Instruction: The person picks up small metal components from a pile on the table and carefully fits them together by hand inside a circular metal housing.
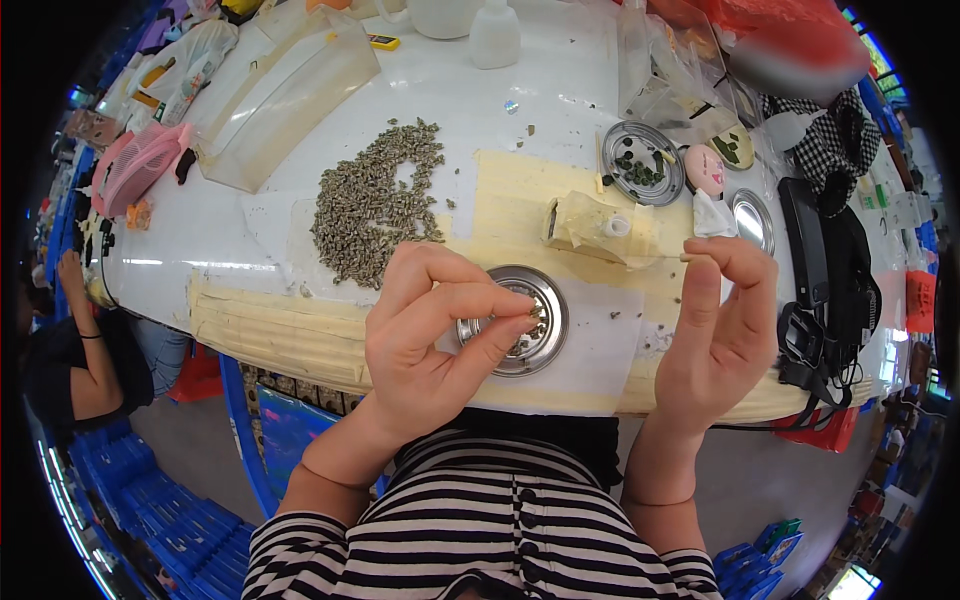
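My left hand (430, 325) is raised above the table edge, with thumb and forefinger pinched together on one small dark seed (531, 320); the other fingers are curled loosely over it. Just behind these fingertips, partly hidden by them, a round metal dish (545, 290) stands on the white table (250, 235) and holds some of the same small pieces. My right hand (722, 320) is lifted to the right of the dish, and its thumb and forefinger grip a thin pale stick (686, 257) whose tip points left; I cannot tell what kind of tool it is. Beyond the left hand, further from me, a loose pile of grey-green seeds (375, 200) is spread on the table. Between the two hands and a little further away lies a crumpled yellowish packet (590, 225). Beyond the right hand stands a second metal dish (645, 163) with dark green pieces, and beside it a small pink round object (706, 170) and another shiny dish (752, 218). To the right of my right hand lies a black strap bag (825, 290). Far left beyond the pile stands a clear plastic tray (285, 95), and near it a pink fan (140, 165).
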Available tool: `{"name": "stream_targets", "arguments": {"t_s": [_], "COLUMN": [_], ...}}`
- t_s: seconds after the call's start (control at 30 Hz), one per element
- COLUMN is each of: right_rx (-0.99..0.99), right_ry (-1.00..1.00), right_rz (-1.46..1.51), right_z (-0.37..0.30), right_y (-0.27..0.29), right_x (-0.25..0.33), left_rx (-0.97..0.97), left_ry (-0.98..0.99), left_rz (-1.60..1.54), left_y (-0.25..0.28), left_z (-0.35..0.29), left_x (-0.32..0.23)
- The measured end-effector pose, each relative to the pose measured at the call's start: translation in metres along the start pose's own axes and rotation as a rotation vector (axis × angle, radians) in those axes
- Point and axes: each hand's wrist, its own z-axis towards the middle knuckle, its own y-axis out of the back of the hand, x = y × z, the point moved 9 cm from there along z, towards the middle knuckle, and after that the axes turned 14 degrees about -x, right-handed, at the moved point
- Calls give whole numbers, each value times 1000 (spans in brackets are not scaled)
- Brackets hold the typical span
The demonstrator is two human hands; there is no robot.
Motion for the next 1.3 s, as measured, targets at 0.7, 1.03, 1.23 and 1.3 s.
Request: {"name": "stream_targets", "arguments": {"t_s": [0.7,1.03,1.23,1.3], "right_rx": [454,379,267,239], "right_ry": [-165,-153,207,296], "right_rz": [228,213,23,-18], "right_z": [-43,-44,-41,-45], "right_y": [-43,-38,-31,-26], "right_x": [17,12,36,44], "left_rx": [-16,-37,-48,-59], "left_ry": [-155,-375,-415,-379], "left_rz": [51,297,391,388], "left_y": [0,-3,-5,-4], "left_z": [1,-7,-8,-6], "left_x": [-16,-32,-35,-32]}}
